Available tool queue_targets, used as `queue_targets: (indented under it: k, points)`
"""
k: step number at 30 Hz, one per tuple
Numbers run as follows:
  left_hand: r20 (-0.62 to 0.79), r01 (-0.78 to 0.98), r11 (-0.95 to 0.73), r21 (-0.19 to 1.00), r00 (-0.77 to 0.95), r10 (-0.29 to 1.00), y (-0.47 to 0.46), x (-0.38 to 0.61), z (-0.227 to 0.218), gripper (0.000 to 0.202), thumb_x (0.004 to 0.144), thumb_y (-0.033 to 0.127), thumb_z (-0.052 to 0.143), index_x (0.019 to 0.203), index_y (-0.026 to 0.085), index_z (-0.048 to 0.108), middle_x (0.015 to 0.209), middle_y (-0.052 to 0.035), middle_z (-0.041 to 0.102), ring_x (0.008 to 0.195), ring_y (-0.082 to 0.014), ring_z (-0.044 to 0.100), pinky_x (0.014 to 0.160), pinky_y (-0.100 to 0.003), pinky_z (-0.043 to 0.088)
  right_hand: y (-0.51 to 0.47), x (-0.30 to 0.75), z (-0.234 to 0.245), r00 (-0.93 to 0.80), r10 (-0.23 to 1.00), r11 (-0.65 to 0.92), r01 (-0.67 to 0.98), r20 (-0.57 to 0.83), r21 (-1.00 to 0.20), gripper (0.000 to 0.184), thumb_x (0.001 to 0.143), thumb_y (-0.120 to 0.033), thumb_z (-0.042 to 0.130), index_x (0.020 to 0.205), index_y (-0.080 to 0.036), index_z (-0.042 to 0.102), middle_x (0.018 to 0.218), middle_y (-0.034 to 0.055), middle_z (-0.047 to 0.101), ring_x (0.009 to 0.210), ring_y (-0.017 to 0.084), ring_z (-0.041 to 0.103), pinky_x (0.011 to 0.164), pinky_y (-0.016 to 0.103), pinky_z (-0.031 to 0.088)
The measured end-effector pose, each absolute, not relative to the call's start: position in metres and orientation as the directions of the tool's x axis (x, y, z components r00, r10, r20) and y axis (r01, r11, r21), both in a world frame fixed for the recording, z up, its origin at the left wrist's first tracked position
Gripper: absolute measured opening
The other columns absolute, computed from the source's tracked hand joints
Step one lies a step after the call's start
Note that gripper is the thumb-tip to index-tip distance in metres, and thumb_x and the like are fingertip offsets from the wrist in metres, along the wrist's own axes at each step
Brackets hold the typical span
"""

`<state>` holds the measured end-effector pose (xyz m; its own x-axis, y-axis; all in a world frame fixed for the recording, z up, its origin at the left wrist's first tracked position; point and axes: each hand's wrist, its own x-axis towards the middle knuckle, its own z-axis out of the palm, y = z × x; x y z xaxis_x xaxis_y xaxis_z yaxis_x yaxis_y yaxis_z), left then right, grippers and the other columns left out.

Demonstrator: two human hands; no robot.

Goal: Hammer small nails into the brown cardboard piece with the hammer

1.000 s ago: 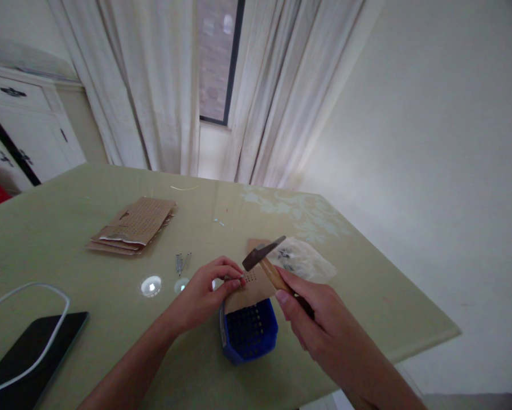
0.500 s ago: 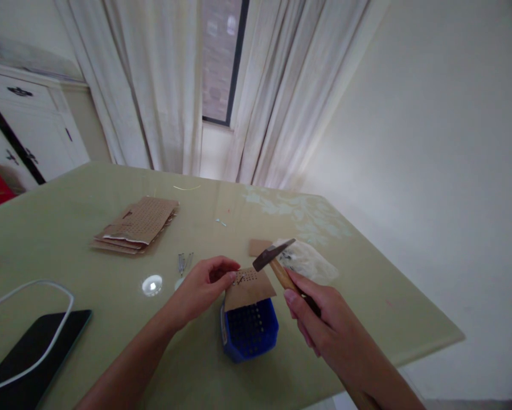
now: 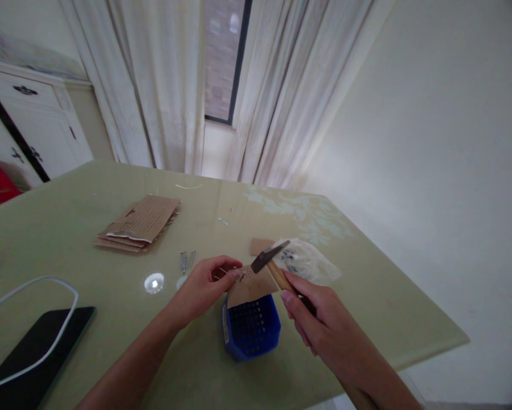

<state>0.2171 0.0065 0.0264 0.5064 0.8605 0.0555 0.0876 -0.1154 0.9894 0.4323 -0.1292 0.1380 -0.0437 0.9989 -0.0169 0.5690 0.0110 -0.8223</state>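
Observation:
My right hand is wrapped around the wooden handle of a hammer. Its dark metal head hangs just over a piece of brown cardboard punched with rows of small holes. The cardboard lies across the far part of a blue plastic basket whose bottom is perforated. At the left edge of the cardboard, my left hand has thumb and finger closed around a small nail, partly hidden by the fingertips. Several loose nails lie on the table beyond my left wrist.
A stack of perforated cardboard lies at the back left. Behind the hammer are a clear plastic bag with metal pieces and a small cardboard scrap. A dark tablet with a white cable lies front left.
The hammer head has shifted slightly left and down, closer to the cardboard. My left hand stays at the cardboard's edge. The whole view has moved a little.

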Motion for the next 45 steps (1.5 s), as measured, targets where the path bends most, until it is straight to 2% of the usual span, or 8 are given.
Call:
queue_targets:
  k: [14, 20, 26, 30, 34, 39, 43, 45]
  points:
    - [0.066, 0.101, -0.132, 0.986, 0.486, 0.871, 0.005, 0.218, 0.03, 0.033, 0.091, 0.045, 0.073, 0.108, 0.02, 0.088, 0.105, -0.0103, 0.09, 0.095, -0.0289, 0.083, 0.083, -0.04, 0.064, -0.122, 0.427, 0.159, -0.092, 0.996, 0.071, 0.657, 0.013, -0.751, 0.042, 0.113, -0.045, 0.054, 0.144, -0.021, 0.072, 0.061, -0.0032, 0.057, 0.063, 0.021, 0.064, 0.062, 0.03, 0.051]
    - [0.079, 0.086, -0.14, 0.986, 0.496, 0.865, 0.005, 0.217, 0.03, 0.033, 0.091, 0.043, 0.072, 0.105, 0.019, 0.088, 0.098, -0.0097, 0.09, 0.087, -0.0275, 0.083, 0.077, -0.037, 0.064, -0.116, 0.419, 0.153, -0.183, 0.983, 0.145, 0.714, 0.017, -0.685, 0.026, 0.112, -0.032, 0.056, 0.122, -0.024, 0.079, 0.096, 0.0044, 0.08, 0.091, 0.023, 0.073, 0.088, 0.036, 0.053]
    - [0.069, 0.118, -0.142, 0.983, 0.479, 0.875, 0.004, 0.217, 0.033, 0.031, 0.092, 0.043, 0.072, 0.105, 0.021, 0.089, 0.098, -0.009, 0.09, 0.089, -0.028, 0.083, 0.076, -0.036, 0.063, -0.119, 0.421, 0.15, -0.138, 0.99, 0.087, 0.705, -0.015, -0.704, 0.032, 0.116, -0.039, 0.051, 0.129, -0.022, 0.075, 0.062, -0.0033, 0.06, 0.075, 0.023, 0.069, 0.077, 0.034, 0.053]
    - [0.067, 0.138, -0.149, 0.979, 0.473, 0.878, 0.003, 0.217, 0.034, 0.032, 0.093, 0.044, 0.07, 0.103, 0.021, 0.089, 0.099, -0.0091, 0.09, 0.088, -0.0283, 0.082, 0.076, -0.037, 0.062, -0.119, 0.419, 0.142, -0.168, 0.985, 0.105, 0.736, -0.03, -0.669, 0.026, 0.114, -0.034, 0.054, 0.114, -0.022, 0.077, 0.089, 0.0034, 0.076, 0.081, 0.022, 0.069, 0.081, 0.035, 0.052]
    - [0.073, 0.145, -0.159, 0.977, 0.471, 0.879, 0.003, 0.217, 0.033, 0.032, 0.094, 0.044, 0.069, 0.103, 0.022, 0.089, 0.1, -0.0083, 0.09, 0.089, -0.0284, 0.082, 0.076, -0.036, 0.062, -0.118, 0.418, 0.138, -0.164, 0.986, 0.135, 0.691, 0.028, -0.711, 0.031, 0.115, -0.035, 0.051, 0.136, -0.024, 0.072, 0.12, 0.0082, 0.079, 0.107, 0.026, 0.072, 0.098, 0.039, 0.052]
    - [0.07, 0.162, -0.164, 0.973, 0.469, 0.88, 0.004, 0.217, 0.034, 0.036, 0.094, 0.047, 0.068, 0.103, 0.02, 0.089, 0.097, -0.0095, 0.09, 0.087, -0.0293, 0.082, 0.075, -0.037, 0.061, -0.118, 0.42, 0.129, -0.154, 0.988, 0.092, 0.733, -0.032, -0.674, 0.03, 0.114, -0.034, 0.051, 0.124, -0.021, 0.076, 0.102, 0.007, 0.08, 0.092, 0.025, 0.072, 0.088, 0.037, 0.052]
    - [0.061, 0.177, -0.161, 0.971, 0.466, 0.883, 0.003, 0.217, 0.034, 0.038, 0.094, 0.048, 0.067, 0.105, 0.019, 0.089, 0.097, -0.0102, 0.09, 0.085, -0.0284, 0.08, 0.075, -0.036, 0.06, -0.118, 0.42, 0.123, -0.147, 0.989, 0.107, 0.722, 0.0, -0.684, 0.029, 0.113, -0.035, 0.052, 0.128, -0.023, 0.074, 0.109, 0.0073, 0.079, 0.099, 0.025, 0.072, 0.093, 0.038, 0.051]
    - [0.056, 0.179, -0.156, 0.971, 0.466, 0.883, 0.003, 0.218, 0.033, 0.038, 0.094, 0.047, 0.067, 0.105, 0.018, 0.089, 0.098, -0.0102, 0.089, 0.087, -0.0283, 0.08, 0.076, -0.035, 0.06, -0.119, 0.42, 0.123, -0.15, 0.989, 0.112, 0.732, 0.001, -0.672, 0.027, 0.113, -0.035, 0.052, 0.118, -0.021, 0.075, 0.103, 0.0068, 0.078, 0.093, 0.024, 0.071, 0.088, 0.037, 0.051]
